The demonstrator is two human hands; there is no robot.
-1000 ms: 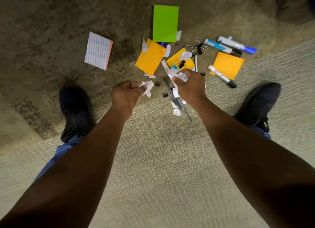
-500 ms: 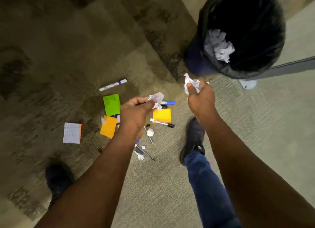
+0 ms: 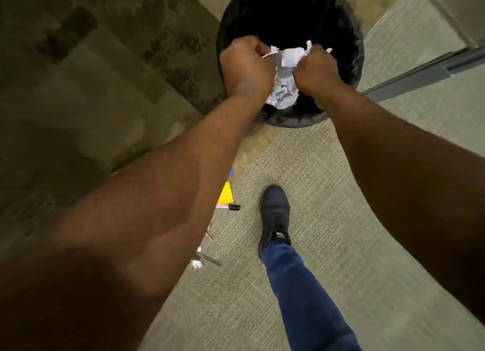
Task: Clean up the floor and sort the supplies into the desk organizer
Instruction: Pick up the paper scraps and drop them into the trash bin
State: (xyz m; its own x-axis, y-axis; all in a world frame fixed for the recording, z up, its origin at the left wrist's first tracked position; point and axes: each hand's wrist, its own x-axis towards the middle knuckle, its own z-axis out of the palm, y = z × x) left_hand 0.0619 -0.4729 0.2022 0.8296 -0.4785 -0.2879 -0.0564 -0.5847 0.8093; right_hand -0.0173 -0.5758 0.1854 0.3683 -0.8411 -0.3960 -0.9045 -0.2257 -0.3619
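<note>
While both hands hang over the round black bin (image 3: 349,62), the left hand (image 3: 245,67) and right hand (image 3: 316,71) each grip white crumpled paper scraps (image 3: 290,58); an orange sticky pad (image 3: 226,194) and pens wait on the carpet's middle, unsorted

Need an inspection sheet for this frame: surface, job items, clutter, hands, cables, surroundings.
Surface: carpet, grey and brown patches.
Job's things: paper scraps held over the bin; crumpled paper inside it; orange note, marker and a paper ball on the floor, partly hidden by the left arm.
Clutter: thin metal piece by the ball, type unclear.
Hands: left hand and right hand both grip scraps above the bin.
Cables: nothing seen.
Surroundings: grey rail right of the bin; shoe and jeans leg.
</note>
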